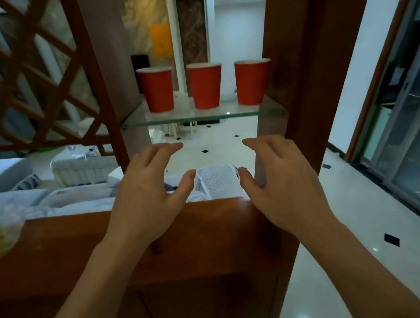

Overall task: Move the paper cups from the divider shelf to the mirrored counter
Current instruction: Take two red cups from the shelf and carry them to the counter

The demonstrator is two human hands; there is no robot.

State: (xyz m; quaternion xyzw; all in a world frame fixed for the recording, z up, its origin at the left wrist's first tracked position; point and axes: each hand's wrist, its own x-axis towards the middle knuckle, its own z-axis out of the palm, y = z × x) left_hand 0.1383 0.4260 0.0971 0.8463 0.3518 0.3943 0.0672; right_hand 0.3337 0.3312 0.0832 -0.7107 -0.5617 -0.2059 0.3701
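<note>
Hands first, in the head view: left hand (144, 188) and right hand (282, 178) are hanging side by side below the shelf (201, 116), fingers spread and loosely arched, holding nothing, touching nothing; under them a wooden ledge (208, 221) is running across. Three red cups are standing upright in a row just behind the shelf's front edge; left cup (156, 90) is sitting near the left edge, mid cup (205, 87) at the centre, right cup (251, 82) close to the right edge, each apart from its neighbour. Being paper, they are probably weighing very little and crushing easily; a soft wrap round the mid-wall, thumb opposing fingers, is looking safest; the glass is likely letting them slide; whether they are holding liquid I cannot tell; the counter is not showing.
</note>
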